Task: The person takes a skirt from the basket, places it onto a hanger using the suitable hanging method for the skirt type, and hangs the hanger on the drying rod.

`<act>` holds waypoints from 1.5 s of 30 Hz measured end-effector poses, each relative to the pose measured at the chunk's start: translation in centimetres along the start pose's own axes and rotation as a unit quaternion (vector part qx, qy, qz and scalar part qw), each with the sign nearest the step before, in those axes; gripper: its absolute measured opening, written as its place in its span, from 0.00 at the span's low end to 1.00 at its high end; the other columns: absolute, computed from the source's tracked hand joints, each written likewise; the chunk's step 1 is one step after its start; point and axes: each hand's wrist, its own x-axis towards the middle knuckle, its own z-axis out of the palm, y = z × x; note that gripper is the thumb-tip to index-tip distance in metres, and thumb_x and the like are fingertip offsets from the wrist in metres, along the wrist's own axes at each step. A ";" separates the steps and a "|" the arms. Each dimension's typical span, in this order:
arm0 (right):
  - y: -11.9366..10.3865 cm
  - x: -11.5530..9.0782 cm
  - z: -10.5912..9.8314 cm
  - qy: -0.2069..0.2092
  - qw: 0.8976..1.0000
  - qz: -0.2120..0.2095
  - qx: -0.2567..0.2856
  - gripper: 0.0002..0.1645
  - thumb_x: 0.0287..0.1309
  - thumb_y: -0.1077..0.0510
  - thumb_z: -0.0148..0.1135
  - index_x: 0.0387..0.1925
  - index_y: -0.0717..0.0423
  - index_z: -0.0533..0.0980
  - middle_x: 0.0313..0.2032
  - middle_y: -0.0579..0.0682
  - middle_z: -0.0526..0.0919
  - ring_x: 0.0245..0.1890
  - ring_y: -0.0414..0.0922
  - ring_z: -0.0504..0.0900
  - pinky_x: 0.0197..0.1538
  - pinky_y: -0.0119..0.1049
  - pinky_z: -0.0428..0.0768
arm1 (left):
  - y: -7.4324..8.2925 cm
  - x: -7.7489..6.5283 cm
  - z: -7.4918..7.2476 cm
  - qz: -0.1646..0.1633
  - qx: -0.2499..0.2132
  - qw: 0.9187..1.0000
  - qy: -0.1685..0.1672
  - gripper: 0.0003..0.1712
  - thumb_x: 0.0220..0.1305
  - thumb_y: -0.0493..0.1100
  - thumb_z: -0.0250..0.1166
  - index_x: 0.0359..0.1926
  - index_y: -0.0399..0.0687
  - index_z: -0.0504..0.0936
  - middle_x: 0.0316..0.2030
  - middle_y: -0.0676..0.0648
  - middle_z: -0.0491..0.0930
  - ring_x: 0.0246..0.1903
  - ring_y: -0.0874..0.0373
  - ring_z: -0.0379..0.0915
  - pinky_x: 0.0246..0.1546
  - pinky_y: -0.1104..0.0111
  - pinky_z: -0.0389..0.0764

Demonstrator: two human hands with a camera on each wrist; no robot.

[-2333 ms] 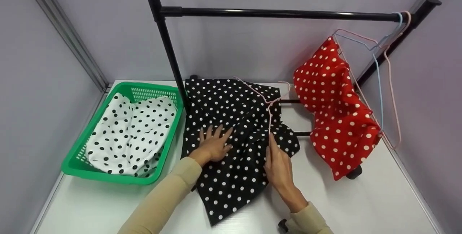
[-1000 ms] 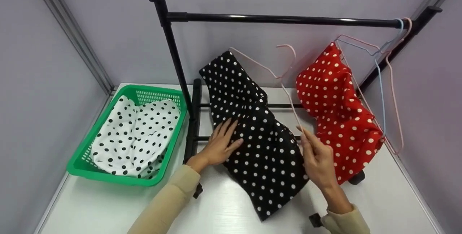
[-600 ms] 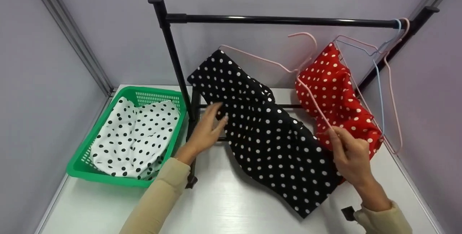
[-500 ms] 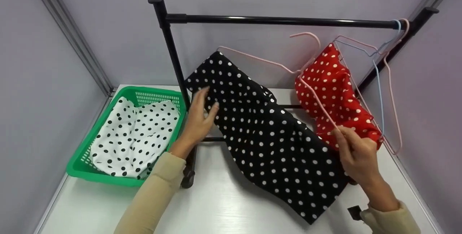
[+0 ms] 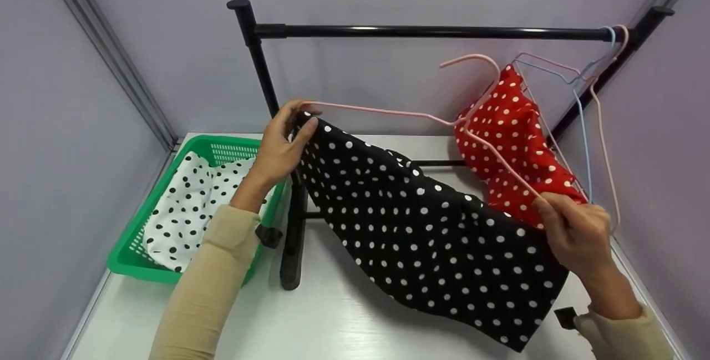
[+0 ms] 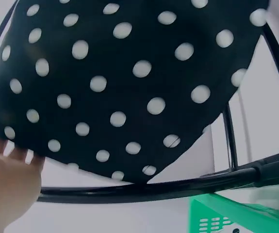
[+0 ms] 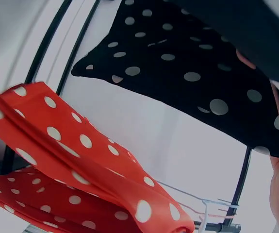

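Note:
A black garment with white dots (image 5: 421,238) hangs from a pink clothes hanger (image 5: 383,110), tilted down to the right above the white table. My left hand (image 5: 280,146) pinches the left end of the hanger with the cloth corner, thumb in front and fingers behind. In the left wrist view its fingers (image 6: 18,155) lie along the cloth's edge. With my right hand (image 5: 577,232) I grip the hanger's right arm near its end; the fingertips are partly hidden. The hanger's hook points up and left, below the black rail and apart from it.
A black rack (image 5: 421,31) spans the back. Blue (image 5: 587,127) and pink hangers hang at its right end, beside a red dotted garment (image 5: 516,143), partly behind the black one. A green basket (image 5: 138,274) with a white dotted cloth (image 5: 183,210) stands at left.
The black garment rose off the table on its hanger and swung right and forward. My left hand left the cloth's middle and took the hanger's left end; my right hand moved right with the hanger.

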 end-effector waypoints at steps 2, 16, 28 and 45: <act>-0.1 0.3 0.0 0.014 1.000 0.005 -0.008 0.32 0.73 0.43 0.59 0.23 0.67 0.79 0.13 0.53 0.71 0.09 0.40 0.60 0.15 0.29 0.63 | 0.6 -0.2 -0.3 0.008 -0.009 1.000 0.003 0.16 0.76 0.40 0.59 0.60 0.41 0.78 0.41 0.47 0.83 0.42 0.57 0.79 0.46 0.69 0.78; 1.6 -0.1 1.6 0.016 0.999 0.028 -0.011 0.32 0.74 0.44 0.58 0.23 0.67 0.78 0.12 0.52 0.70 0.11 0.38 0.58 0.17 0.30 0.57 | 3.0 -0.8 -1.7 0.146 0.103 0.982 0.054 0.30 0.55 0.48 0.81 0.55 0.44 0.78 0.33 0.48 0.83 0.25 0.60 0.69 0.27 0.71 0.68; 3.7 -1.4 2.4 -0.024 0.999 -0.007 -0.044 0.30 0.76 0.44 0.55 0.25 0.64 0.79 0.12 0.49 0.70 0.10 0.42 0.59 0.15 0.37 0.61 | 3.3 -1.8 -2.8 0.160 0.131 0.978 -0.033 0.32 0.67 0.45 0.70 0.17 0.43 0.58 0.13 0.60 0.53 0.14 0.67 0.45 0.17 0.73 0.47; 2.7 0.2 2.4 -0.077 0.960 0.263 -0.062 0.30 0.67 0.58 0.64 0.67 0.64 0.71 0.60 0.65 0.72 0.50 0.50 0.75 0.52 0.31 0.72 | 2.9 -4.1 -3.9 0.160 0.065 0.973 0.156 0.34 0.68 0.39 0.69 0.14 0.41 0.55 0.12 0.52 0.49 0.15 0.69 0.42 0.16 0.76 0.44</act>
